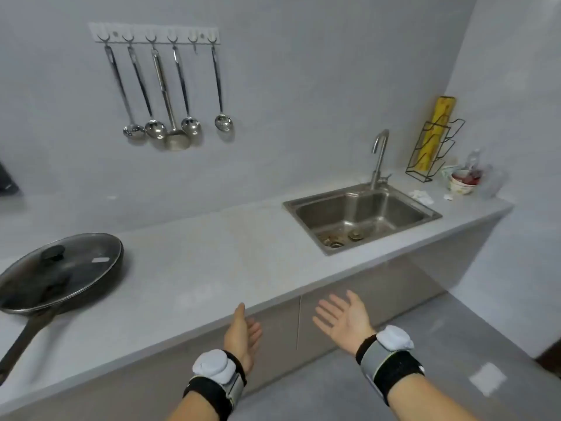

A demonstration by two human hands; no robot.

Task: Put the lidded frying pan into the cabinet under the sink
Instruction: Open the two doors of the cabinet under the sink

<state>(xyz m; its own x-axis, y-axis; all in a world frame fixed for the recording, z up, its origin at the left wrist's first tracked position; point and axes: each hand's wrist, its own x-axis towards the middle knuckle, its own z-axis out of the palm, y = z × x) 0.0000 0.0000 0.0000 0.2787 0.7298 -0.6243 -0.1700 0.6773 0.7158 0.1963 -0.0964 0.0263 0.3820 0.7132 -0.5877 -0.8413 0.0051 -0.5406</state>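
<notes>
Here, two bare hands are seen in the near foreground, and nothing is held by either. The fingers point(326, 312) of the right hand point(344, 320) are spread apart, palm turned up, in front of the closed cabinet doors point(334, 302) below the table's near edge. The fingers point(253, 328) of the left hand point(243, 332) are loosely extended and close together, the thumb raised over the table point(212, 262) edge. One padded band is worn on each wrist, two in all.

One frying pan point(115, 265) is set on the table at the far left of both hands, well apart from the fingers. It is covered by one glass lid point(76, 262) with a dark knob, and its long handle point(21, 344) points toward the near left.

One steel sink point(361, 214) is sunk into the table to the right, beyond the right hand, with one tap point(379, 159) behind it. Five utensils point(170, 95) are hung from one hook rail point(154, 33) on the far wall. At the far right corner, one black wire rack point(437, 153) with a yellow item in it and one bowl point(461, 183) are seen.
</notes>
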